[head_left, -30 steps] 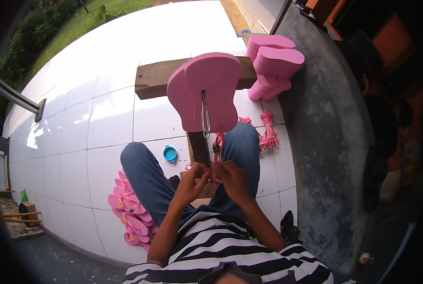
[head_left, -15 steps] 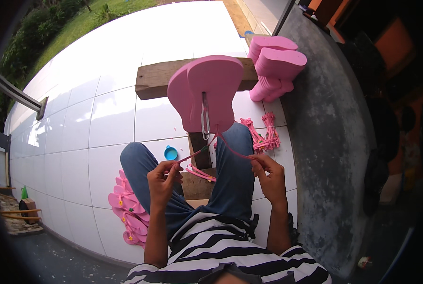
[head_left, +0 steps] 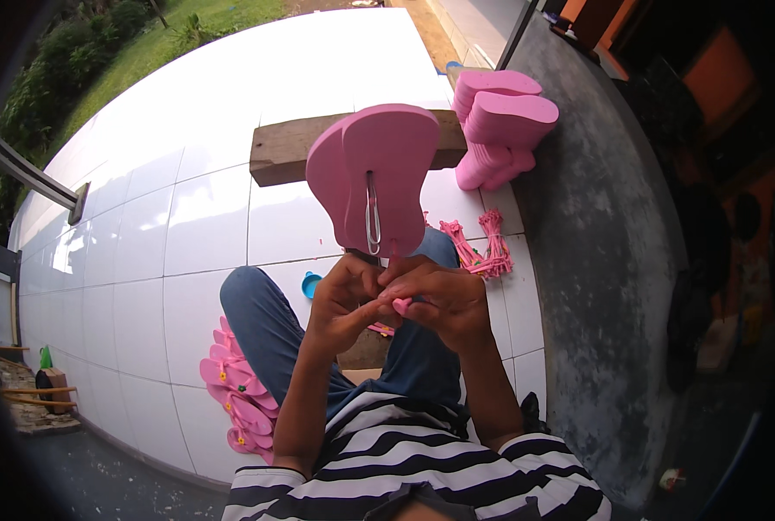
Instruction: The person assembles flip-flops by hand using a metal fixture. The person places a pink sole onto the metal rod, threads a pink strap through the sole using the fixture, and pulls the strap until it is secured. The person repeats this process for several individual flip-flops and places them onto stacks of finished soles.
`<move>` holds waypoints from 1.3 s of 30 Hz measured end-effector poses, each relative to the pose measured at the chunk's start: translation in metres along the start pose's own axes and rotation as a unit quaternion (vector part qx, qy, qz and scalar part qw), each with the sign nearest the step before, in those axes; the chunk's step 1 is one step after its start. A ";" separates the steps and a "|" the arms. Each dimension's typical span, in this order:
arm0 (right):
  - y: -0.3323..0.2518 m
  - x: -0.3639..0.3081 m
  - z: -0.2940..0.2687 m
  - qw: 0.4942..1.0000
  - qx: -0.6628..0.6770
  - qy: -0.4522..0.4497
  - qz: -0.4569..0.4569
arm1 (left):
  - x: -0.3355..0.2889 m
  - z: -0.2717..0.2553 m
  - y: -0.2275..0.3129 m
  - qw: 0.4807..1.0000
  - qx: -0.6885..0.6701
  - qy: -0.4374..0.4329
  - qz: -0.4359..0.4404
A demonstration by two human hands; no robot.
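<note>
Two pink flip-flop soles stand overlapping in front of me, against a wooden beam. A looped metal wire tool pokes out of the front sole. Just below the soles' near end, my left hand and my right hand meet with fingers closed. Between the fingertips a pink strap end of the flip-flop strap shows, pinched by my right hand. Fingers hide the rest of the strap, so what exactly my left fingers grip is partly covered.
At the far right rise stacks of pink soles. Bundled pink straps lie right of my knee. A blue round cap sits on the white tiles. Strapped pink flip-flops are piled by my left leg. A grey ledge runs along the right.
Both hands, which held the two strap arms stretched apart, have come together just below the soles. They now hide most of the strap.
</note>
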State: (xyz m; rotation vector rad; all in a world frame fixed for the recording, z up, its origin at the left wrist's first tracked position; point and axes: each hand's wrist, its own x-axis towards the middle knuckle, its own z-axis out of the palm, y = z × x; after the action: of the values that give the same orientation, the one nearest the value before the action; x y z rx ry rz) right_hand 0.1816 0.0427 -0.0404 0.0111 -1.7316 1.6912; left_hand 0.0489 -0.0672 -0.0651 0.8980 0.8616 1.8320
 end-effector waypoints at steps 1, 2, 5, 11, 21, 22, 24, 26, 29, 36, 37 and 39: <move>0.001 0.001 0.001 0.998 0.053 -0.001 0.022 | 0.001 -0.002 0.000 1.000 -0.019 0.003 -0.009; 0.002 0.002 0.003 0.993 0.105 -0.001 0.045 | 0.001 -0.006 -0.001 0.999 -0.039 0.005 -0.018; 0.014 0.007 0.006 0.977 0.207 0.024 0.045 | 0.003 -0.013 0.001 0.998 -0.051 0.002 -0.039; 0.010 0.029 0.018 0.977 0.155 0.147 0.011 | 0.029 -0.025 0.017 0.982 0.123 0.062 0.132; 0.010 0.030 0.038 0.977 0.139 0.156 -0.040 | 0.090 0.006 0.102 0.776 0.552 0.119 0.282; 0.013 0.026 0.038 0.979 0.125 0.158 -0.037 | 0.091 0.008 0.103 0.792 0.542 0.107 0.260; 0.014 0.024 0.039 0.983 0.080 0.165 -0.023 | 0.092 0.005 0.103 0.739 0.601 0.087 0.290; 0.013 0.020 0.039 0.984 0.017 0.179 0.008 | 0.091 0.007 0.099 0.725 0.604 0.092 0.320; -0.001 0.026 0.031 0.989 -0.001 0.137 0.058 | 0.086 0.010 0.098 0.712 0.612 0.090 0.332; -0.012 0.054 0.002 0.979 0.104 0.062 0.166 | 0.085 0.012 0.091 0.723 0.609 0.069 0.318; -0.006 0.052 -0.002 0.970 0.140 0.066 0.189 | 0.085 0.013 0.091 0.740 0.597 0.070 0.302; -0.004 0.049 0.001 0.963 0.149 0.089 0.207 | 0.082 0.012 0.093 0.768 0.576 0.076 0.268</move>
State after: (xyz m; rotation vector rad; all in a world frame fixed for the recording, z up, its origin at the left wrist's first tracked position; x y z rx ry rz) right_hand 0.1465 0.0639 -0.0135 -0.3770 -1.3971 2.1707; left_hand -0.0065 -0.0231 0.0373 1.9126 2.1027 1.7209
